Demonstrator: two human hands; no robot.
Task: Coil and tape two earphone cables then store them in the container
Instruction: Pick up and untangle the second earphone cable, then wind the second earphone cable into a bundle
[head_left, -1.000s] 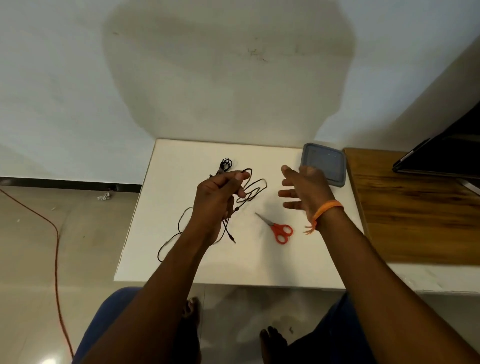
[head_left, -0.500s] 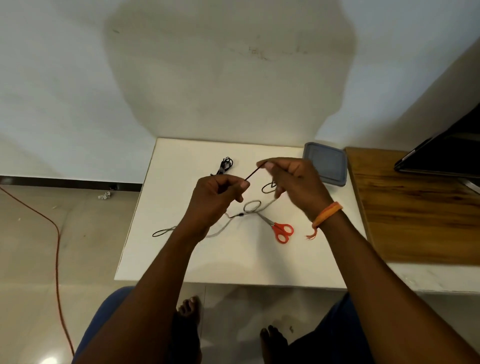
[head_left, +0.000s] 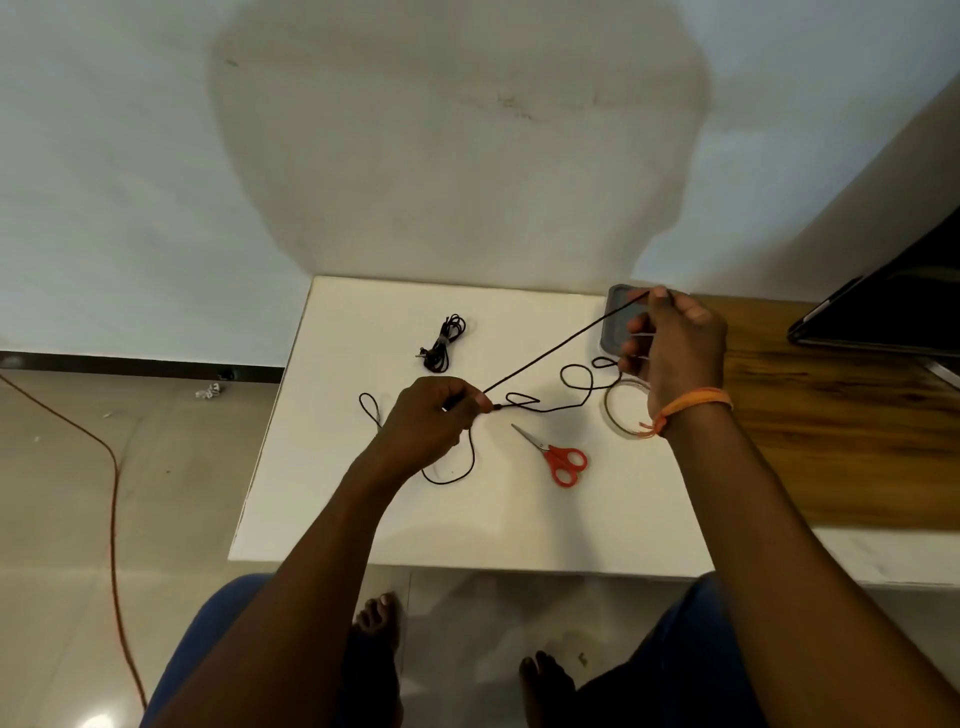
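White counter (head_left: 332, 499) against a pale wall carries everything. Left hand (head_left: 426, 426) fingers are pinched shut on a thin black earphone cable (head_left: 545, 356); right hand (head_left: 675, 343) fingers pinch it too, pulling a taut span over the far right corner. Slack loops lie between. Beyond: a coiled black earphone bundle (head_left: 441, 343), orange-handled scissors (head_left: 558, 454), a clear tape roll (head_left: 621, 410) and a grey lidded container (head_left: 615, 325).

Taut cable (head_left: 566, 345) runs diagonally mid-frame between left hand (head_left: 431, 421) and right hand (head_left: 670, 343), barring passage across it. Slack loops clutter the surface (head_left: 332, 483) just below that line. Scissors (head_left: 558, 456) sit lower center, tape ring (head_left: 615, 410) beside the right wrist, coiled bundle (head_left: 442, 343) upper center. Bottom strip and upper-left corner of the surface are open.
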